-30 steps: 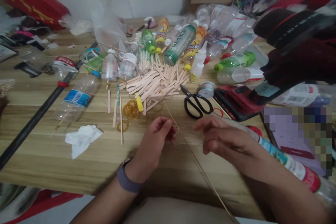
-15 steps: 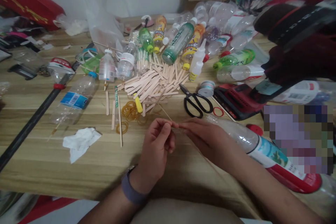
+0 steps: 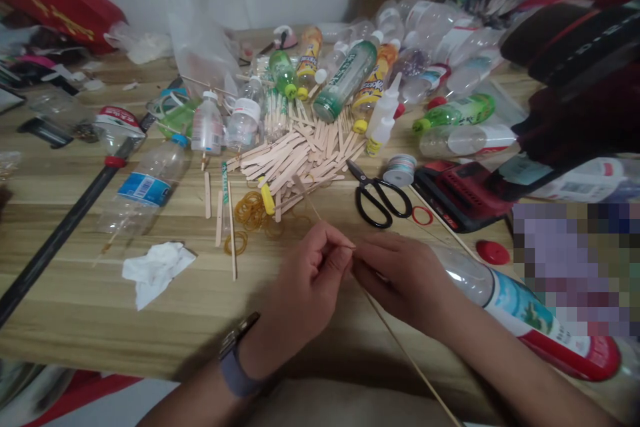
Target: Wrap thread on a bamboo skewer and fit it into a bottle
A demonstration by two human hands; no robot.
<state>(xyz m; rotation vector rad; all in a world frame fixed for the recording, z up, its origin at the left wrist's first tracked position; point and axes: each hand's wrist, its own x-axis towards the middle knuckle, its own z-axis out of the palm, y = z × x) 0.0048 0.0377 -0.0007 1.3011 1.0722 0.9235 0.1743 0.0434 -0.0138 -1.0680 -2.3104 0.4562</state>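
Observation:
My left hand, with a watch on its wrist, is closed in a pinch at a thin wooden stick. My right hand meets it at the fingertips, its fingers closed around the same stick. From the hands the stick slants down to the bottom edge, and a thin length also shows beyond the left fingers. Whatever small thing lies between the fingertips is hidden. Ahead of the hands are rubber bands, a yellow-handled tool and black scissors.
A heap of craft sticks lies mid-table, with plastic bottles behind. A red and black power tool stands right. A large bottle lies beside my right forearm. At left are a crumpled tissue and a black pole.
My left hand has moved right and its fingers have closed up against my right hand. The right fingers, stretched out before, are now curled in. The stick below them shows more clearly.

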